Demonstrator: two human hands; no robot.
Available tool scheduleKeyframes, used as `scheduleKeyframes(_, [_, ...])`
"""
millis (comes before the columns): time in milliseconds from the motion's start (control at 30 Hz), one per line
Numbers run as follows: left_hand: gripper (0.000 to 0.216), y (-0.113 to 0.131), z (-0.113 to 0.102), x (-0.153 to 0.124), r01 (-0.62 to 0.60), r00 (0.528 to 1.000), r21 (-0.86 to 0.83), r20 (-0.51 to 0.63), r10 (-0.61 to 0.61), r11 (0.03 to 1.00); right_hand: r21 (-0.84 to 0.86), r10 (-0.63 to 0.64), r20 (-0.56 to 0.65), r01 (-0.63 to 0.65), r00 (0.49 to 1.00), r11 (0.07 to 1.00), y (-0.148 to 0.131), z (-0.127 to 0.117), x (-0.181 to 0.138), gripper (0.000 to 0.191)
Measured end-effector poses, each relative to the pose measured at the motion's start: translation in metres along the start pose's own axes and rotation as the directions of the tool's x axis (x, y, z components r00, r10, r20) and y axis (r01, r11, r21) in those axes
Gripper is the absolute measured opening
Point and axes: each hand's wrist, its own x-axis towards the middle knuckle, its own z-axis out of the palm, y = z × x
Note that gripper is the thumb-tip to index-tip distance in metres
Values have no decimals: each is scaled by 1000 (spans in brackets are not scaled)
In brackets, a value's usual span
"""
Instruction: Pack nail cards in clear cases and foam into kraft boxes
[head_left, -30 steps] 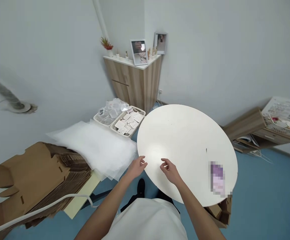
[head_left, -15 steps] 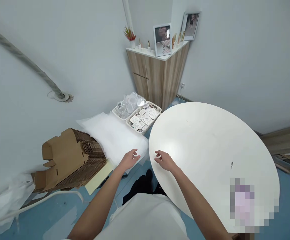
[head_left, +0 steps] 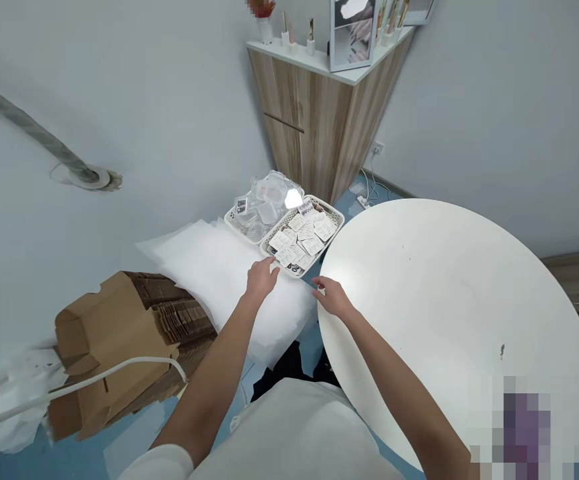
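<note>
My left hand (head_left: 261,279) is over the stack of white foam sheets (head_left: 209,267), its fingertips at the near corner of a white basket (head_left: 296,275). Thumb and fingers are apart, with nothing visible between them. Inside that basket lie many small printed white cards (head_left: 312,233). Behind it on the left stands a second basket (head_left: 242,233) with clear plastic cases (head_left: 269,193). My right hand (head_left: 334,297) hovers by the left rim of the round white table (head_left: 434,280), fingers bent but apart, holding nothing visible.
Folded brown cardboard boxes (head_left: 114,320) are stacked at the left, with a white hose or cable (head_left: 119,365) crossing in front. A wooden corner cabinet (head_left: 314,120) stands behind the baskets. A power strip (head_left: 363,201) lies on the floor. Part of the table's right side is pixelated.
Both hands have moved forward, the left up to the card basket's near corner. My view has come closer to the baskets and tipped downward.
</note>
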Motion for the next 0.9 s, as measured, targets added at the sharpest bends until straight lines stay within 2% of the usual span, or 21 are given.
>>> scheduleKeyframes(100, [29, -6, 3, 42, -3, 1000, 120, 27, 0, 993, -31, 55, -30, -56, 998, 998, -15, 8, 46, 33])
scheduleKeyframes(200, [29, -13, 12, 74, -61, 995, 161, 86, 48, 985, -46, 94, -6, -94, 996, 995, -25, 20, 89, 35])
scheduleKeyframes(367, [28, -24, 30, 95, -114, 980, 174, 182, 82, 978, -231, 164, -16, -163, 986, 959, -27, 44, 132, 42])
scheduleKeyframes(467, [24, -26, 35, 97, -133, 975, 167, 198, 99, 977, -321, 198, -54, -205, 979, 924, -24, 53, 141, 37])
scheduleKeyframes(567, [21, -25, 36, 97, -130, 971, 170, 220, 91, 977, -311, 224, -68, -235, 972, 921, -21, 57, 143, 28])
scheduleKeyframes(767, [23, -25, 38, 93, -150, 973, 143, 196, 121, 978, -177, 222, -97, -236, 970, 955, -21, 54, 142, 21])
scheduleKeyframes(900, [29, -26, 38, 88, -118, 981, 47, 161, 109, 992, -35, 234, -123, -240, 964, 970, -19, 49, 141, 16])
